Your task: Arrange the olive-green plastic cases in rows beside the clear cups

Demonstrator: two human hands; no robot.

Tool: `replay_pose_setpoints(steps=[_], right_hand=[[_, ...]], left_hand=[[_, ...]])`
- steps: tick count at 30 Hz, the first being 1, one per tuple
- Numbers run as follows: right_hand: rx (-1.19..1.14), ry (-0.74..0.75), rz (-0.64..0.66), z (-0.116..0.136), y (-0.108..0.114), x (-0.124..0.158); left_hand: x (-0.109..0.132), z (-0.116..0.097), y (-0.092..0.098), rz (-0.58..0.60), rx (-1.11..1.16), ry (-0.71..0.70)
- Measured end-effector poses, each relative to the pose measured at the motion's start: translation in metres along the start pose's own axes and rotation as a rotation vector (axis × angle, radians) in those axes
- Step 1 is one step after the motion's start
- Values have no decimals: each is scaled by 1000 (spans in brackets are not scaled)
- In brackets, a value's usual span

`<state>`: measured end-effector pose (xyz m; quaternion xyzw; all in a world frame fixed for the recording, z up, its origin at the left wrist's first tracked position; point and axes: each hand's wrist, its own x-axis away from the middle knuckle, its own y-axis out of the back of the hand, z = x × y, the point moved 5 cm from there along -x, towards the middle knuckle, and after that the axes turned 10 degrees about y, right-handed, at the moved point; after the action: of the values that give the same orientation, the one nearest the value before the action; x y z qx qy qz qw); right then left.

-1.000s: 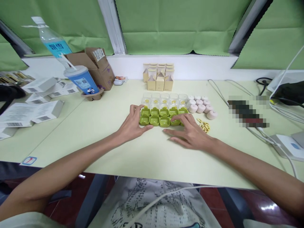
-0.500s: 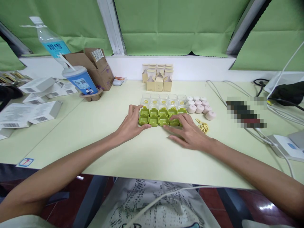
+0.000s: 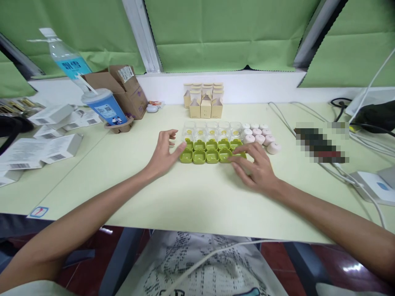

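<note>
Two rows of small green square cups [image 3: 199, 156] stand close together on the table. Behind them is a row of clear plastic covers [image 3: 212, 130] with yellow spots. My left hand [image 3: 165, 153] is at the left end of the green cups, fingers apart, holding nothing. Over the right end of the front row, my right hand [image 3: 254, 166] hovers or touches with its fingers spread; contact there is unclear. Pale pink and white round pieces [image 3: 259, 139] are grouped just beyond my right hand. That hand hides the yellow rings beside it.
Small open cardboard boxes [image 3: 206, 106] stand at the back by the wall. To the left are a blue drink cup [image 3: 108, 109], a large bottle [image 3: 69, 61], a brown carton [image 3: 131, 92] and white boxes [image 3: 60, 149]. Cables [image 3: 348, 179] run along the right.
My left hand has drawn back leftward from the cups, its thumb lifting from their front edge. My right hand has shifted right, now covering the yellow rings.
</note>
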<state>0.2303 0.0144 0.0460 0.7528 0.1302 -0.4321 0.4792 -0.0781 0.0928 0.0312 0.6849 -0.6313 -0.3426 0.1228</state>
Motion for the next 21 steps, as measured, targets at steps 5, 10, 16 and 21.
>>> replay_pose_setpoints(steps=[5,10,16,21], right_hand=[[251,-353,90,-30,21,-1],[466,-582,776,-41,38,15],[383,-611,975,-29,35,38],[392,-690,927,-28,25,38]], left_hand=[[-14,20,1,-7,142,84],[-11,19,2,-66,56,34],[-6,16,-2,-33,26,28],[-5,14,-3,-26,11,26]])
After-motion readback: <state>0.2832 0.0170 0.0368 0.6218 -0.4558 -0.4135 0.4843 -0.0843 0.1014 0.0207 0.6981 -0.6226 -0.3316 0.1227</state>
